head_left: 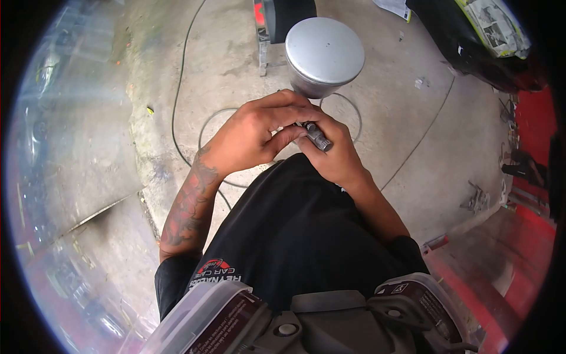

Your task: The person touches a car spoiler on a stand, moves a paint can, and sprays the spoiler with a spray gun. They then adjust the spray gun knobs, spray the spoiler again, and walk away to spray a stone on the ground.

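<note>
In front of my chest I hold a paint spray gun (319,139), its silver lidded cup (325,50) on the far side of my hands. My right hand (340,156) is closed round the gun's body. From the left, my left hand (250,133) reaches across, fingers bent over the gun and thumb meeting my right hand beside the dark metal knobs. Those knobs poke out between the hands toward me. Most of the gun's body, its trigger and its nozzle are hidden behind my fingers.
A thin hose (175,112) runs and loops over the concrete floor (230,53). Beyond the cup stands a black panel on a stand (289,17). A black object with paper (492,26) is at upper right, red metal (533,130) at right. My respirator (330,324) fills the bottom edge.
</note>
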A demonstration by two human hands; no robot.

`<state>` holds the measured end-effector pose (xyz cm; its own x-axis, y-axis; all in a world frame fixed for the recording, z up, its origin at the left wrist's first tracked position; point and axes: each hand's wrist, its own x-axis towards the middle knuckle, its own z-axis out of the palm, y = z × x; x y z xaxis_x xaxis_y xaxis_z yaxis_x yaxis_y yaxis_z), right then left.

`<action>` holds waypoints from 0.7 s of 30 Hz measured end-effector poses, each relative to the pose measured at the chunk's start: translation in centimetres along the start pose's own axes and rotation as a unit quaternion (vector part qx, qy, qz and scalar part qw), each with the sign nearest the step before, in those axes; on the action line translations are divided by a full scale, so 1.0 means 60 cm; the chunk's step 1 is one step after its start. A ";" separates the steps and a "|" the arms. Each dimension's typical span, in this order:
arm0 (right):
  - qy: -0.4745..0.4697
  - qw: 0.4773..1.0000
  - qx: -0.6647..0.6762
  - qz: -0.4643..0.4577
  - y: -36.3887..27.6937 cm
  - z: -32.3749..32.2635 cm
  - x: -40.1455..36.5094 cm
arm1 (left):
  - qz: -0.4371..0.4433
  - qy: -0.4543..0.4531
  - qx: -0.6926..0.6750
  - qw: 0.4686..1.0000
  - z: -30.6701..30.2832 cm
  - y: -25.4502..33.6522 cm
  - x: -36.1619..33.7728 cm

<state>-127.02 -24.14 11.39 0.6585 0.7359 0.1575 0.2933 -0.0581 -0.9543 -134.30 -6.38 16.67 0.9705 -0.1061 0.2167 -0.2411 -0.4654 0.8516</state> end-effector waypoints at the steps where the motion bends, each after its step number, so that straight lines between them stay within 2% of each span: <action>1: -0.006 1.000 -0.003 -0.003 0.002 0.000 0.001 | -0.002 0.002 0.001 1.000 0.000 0.000 -0.001; 4: 0.008 1.000 -0.012 -0.011 0.008 0.007 0.002 | 0.003 0.012 -0.014 1.000 0.001 -0.004 -0.005; 7: -0.008 1.000 -0.021 0.017 -0.004 0.004 0.004 | -0.005 0.024 -0.017 1.000 0.003 -0.008 -0.008; 16: -0.031 0.999 -0.009 0.011 0.002 0.012 0.007 | 0.010 0.050 -0.010 0.999 -0.001 -0.018 -0.018; 19: -0.049 0.998 -0.035 0.028 0.001 0.009 0.007 | -0.039 0.059 -0.043 0.997 0.000 -0.008 -0.020; 21: -0.054 0.998 -0.034 0.028 0.002 0.010 0.008 | -0.038 0.053 -0.031 0.997 -0.003 -0.009 -0.023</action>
<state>-127.07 -23.38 11.21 0.5972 0.7988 0.0722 0.3074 -0.1449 -0.9405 -135.52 -5.84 16.02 0.9802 0.0218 0.1969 -0.1706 -0.4124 0.8949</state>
